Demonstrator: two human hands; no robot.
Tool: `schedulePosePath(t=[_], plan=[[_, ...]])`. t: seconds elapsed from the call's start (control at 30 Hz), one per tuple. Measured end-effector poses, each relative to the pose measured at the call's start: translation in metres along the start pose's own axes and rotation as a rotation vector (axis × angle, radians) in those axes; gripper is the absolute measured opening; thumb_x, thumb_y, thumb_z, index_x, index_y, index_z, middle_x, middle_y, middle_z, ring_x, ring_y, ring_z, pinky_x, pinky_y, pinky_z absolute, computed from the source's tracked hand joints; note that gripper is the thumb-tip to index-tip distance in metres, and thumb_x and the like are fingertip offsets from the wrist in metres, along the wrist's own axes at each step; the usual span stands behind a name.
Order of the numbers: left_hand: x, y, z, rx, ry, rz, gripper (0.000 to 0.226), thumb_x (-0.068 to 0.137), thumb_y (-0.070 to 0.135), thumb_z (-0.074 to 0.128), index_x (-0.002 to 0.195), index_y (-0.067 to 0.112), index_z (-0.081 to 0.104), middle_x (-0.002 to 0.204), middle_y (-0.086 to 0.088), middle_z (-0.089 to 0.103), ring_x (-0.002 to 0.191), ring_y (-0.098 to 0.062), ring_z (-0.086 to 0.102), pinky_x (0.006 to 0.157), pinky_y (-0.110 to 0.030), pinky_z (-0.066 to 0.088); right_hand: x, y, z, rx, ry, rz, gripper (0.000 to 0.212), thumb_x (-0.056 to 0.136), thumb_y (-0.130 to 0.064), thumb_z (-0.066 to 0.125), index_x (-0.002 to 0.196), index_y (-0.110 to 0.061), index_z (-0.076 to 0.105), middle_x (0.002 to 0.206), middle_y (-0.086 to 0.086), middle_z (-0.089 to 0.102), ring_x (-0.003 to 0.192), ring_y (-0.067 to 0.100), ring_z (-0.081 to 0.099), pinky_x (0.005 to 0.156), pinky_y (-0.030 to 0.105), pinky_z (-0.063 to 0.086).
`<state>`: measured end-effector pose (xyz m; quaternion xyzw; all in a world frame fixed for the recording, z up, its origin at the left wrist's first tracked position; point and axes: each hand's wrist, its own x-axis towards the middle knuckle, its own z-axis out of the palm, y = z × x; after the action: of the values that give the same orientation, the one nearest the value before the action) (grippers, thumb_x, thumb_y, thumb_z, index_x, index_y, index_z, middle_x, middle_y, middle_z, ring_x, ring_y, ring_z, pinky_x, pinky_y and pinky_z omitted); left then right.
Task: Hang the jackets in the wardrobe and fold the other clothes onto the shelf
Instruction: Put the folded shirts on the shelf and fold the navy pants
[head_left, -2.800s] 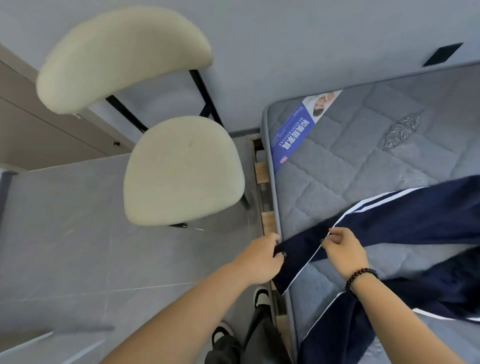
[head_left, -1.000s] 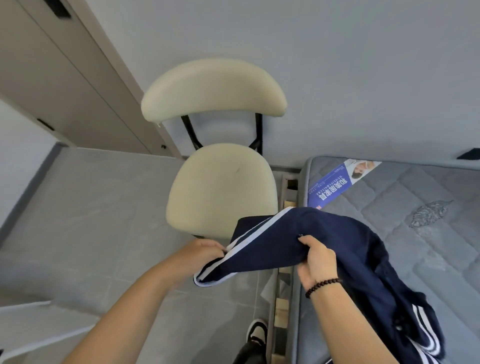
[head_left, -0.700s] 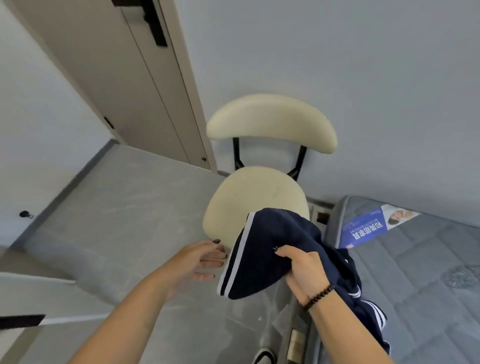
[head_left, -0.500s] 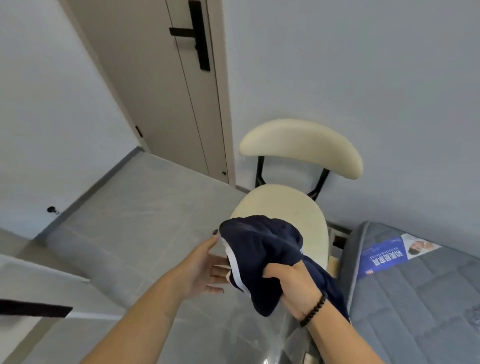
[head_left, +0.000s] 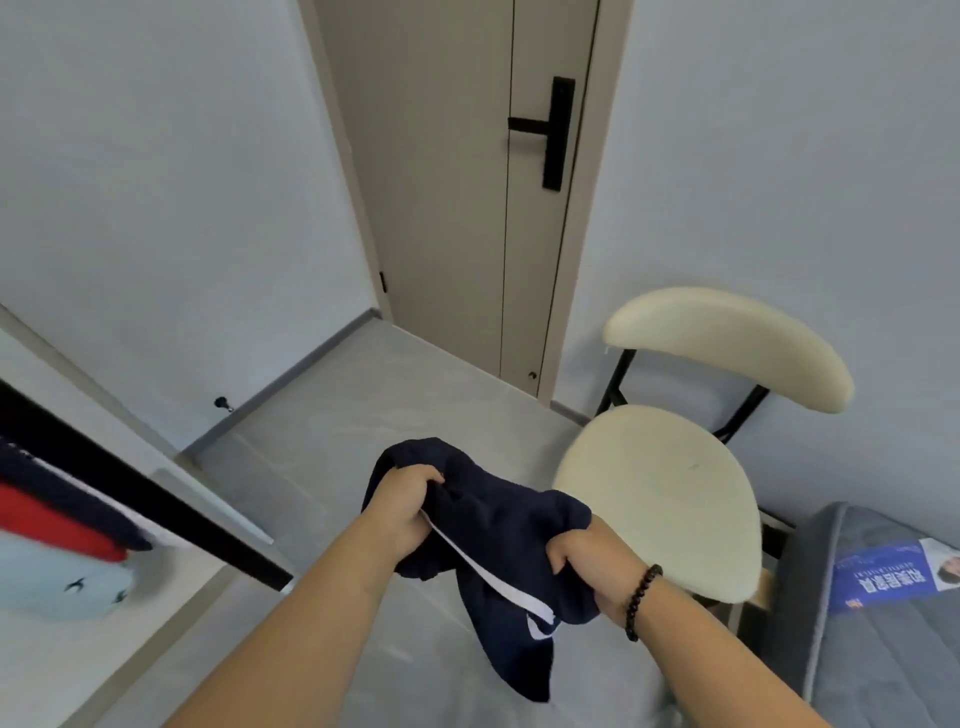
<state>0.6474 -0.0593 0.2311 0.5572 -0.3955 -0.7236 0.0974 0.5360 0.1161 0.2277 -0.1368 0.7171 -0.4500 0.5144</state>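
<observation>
Head view, room corner with wardrobe at the left. The wardrobe (head_left: 156, 499), seen only by a pale panel and a dark edge, holds a stack of folded clothes (head_left: 57, 525) in navy, red and light blue on its shelf (head_left: 67, 654); this suggests that part of the folding is already done, though no hanging rail or jacket is in view, so the state of the jackets cannot be told. At the right stand a cream chair (head_left: 660, 499) and, beyond it, the corner of a grey mattress (head_left: 883, 649); a closed door (head_left: 447, 208) fills the background. The navy garment (head_left: 498, 525), with a white side stripe, is held in the air above the floor, between wardrobe and chair and touching neither. It is gathered into a loose bundle, not a neat fold, so this piece is judged to be on its way to the shelf with its placing left to do. Its long axis runs from upper left to lower right, and one free end hangs down toward the floor below the right wrist. The left hand (head_left: 405, 514) has its fingers curled tightly into the upper left of the bundle; the right hand (head_left: 592, 561), wearing a dark bead bracelet (head_left: 641, 603), clenches the lower right part.
</observation>
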Motion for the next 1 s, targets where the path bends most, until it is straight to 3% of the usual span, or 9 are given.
schedulePosePath(t=[0.07,0.2,0.3,0.37,0.47,0.57,0.7,0.83,1.0], plan=[[-0.009,0.005,-0.025,0.106,0.011,0.071,0.016,0.080,0.001,0.051,0.088,0.005,0.064,0.080,-0.016,0.062,0.076,-0.032,0.061,0.066,-0.037,0.050,0.004,-0.008,0.015,-0.200,-0.005,0.020,0.015,0.046,-0.005,0.050,0.055,-0.011,0.039,0.052,0.002,0.038,0.060,0.018,0.041,0.054,0.023,0.029],[-0.024,0.019,-0.067,0.509,0.034,0.335,0.022,0.074,0.007,0.049,0.077,0.024,0.063,0.073,-0.006,0.063,0.067,-0.026,0.060,0.059,-0.030,0.046,0.014,-0.024,0.041,-0.393,-0.054,0.017,0.019,0.046,-0.012,0.050,0.065,-0.013,0.049,0.057,-0.003,0.051,0.059,0.011,0.051,0.050,0.018,0.038],[-0.040,0.040,-0.088,1.111,0.174,0.538,0.022,0.077,0.009,0.046,0.060,0.023,0.047,0.061,0.002,0.053,0.058,-0.018,0.054,0.050,-0.025,0.040,0.025,-0.039,0.064,-0.431,-0.089,-0.040,0.042,0.067,-0.004,0.055,0.107,-0.015,0.049,0.078,0.000,0.058,0.070,0.012,0.056,0.060,0.022,0.044],[-0.052,0.047,-0.099,1.160,0.196,0.621,0.029,0.080,0.000,0.043,0.059,0.020,0.040,0.062,0.001,0.048,0.056,-0.015,0.046,0.048,-0.027,0.034,0.030,-0.050,0.081,-0.379,-0.103,-0.091,0.062,0.078,0.001,0.058,0.132,-0.018,0.036,0.099,0.003,0.056,0.083,0.014,0.056,0.071,0.025,0.047],[-0.070,0.056,-0.119,0.981,0.269,0.659,0.020,0.080,-0.006,0.039,0.070,0.007,0.051,0.068,-0.004,0.053,0.061,-0.016,0.048,0.051,-0.024,0.036,0.035,-0.070,0.105,-0.424,-0.102,-0.274,0.066,0.082,-0.007,0.064,0.137,-0.027,0.034,0.102,-0.005,0.052,0.083,0.011,0.057,0.069,0.016,0.046],[-0.092,0.062,-0.134,0.695,0.267,0.684,0.042,0.079,-0.012,0.037,0.051,0.019,0.044,0.049,0.007,0.046,0.046,-0.006,0.040,0.041,-0.013,0.028,0.039,-0.089,0.124,-0.447,-0.105,-0.474,0.064,0.081,-0.001,0.064,0.136,-0.018,0.038,0.095,-0.011,0.054,0.081,0.007,0.061,0.059,0.009,0.049],[-0.121,0.060,-0.144,0.502,0.262,0.691,0.031,0.080,-0.013,0.041,0.057,0.008,0.040,0.051,0.001,0.040,0.051,-0.011,0.036,0.052,-0.024,0.029,0.041,-0.106,0.140,-0.599,-0.160,-0.595,0.097,0.073,-0.019,0.079,0.150,-0.014,0.020,0.138,0.004,0.036,0.130,0.021,0.039,0.100,0.020,0.036],[-0.150,0.059,-0.148,0.144,0.311,0.741,0.004,0.071,-0.006,0.054,0.074,-0.008,0.054,0.067,-0.009,0.055,0.067,-0.019,0.051,0.065,-0.034,0.039,0.043,-0.110,0.138,-0.446,-0.316,-0.449,0.110,0.057,-0.050,0.085,0.147,-0.019,0.029,0.146,-0.006,0.036,0.126,0.009,0.045,0.101,0.027,0.043],[-0.183,0.058,-0.136,-0.402,0.247,0.817,0.042,0.053,-0.005,0.046,0.064,0.024,0.075,0.069,0.000,0.068,0.064,-0.013,0.066,0.058,-0.025,0.053,0.051,-0.100,0.125,-0.166,-0.572,0.020,0.084,0.064,-0.084,0.042,0.118,-0.023,0.061,0.113,-0.002,0.071,0.103,0.020,0.067,0.090,0.038,0.050]])
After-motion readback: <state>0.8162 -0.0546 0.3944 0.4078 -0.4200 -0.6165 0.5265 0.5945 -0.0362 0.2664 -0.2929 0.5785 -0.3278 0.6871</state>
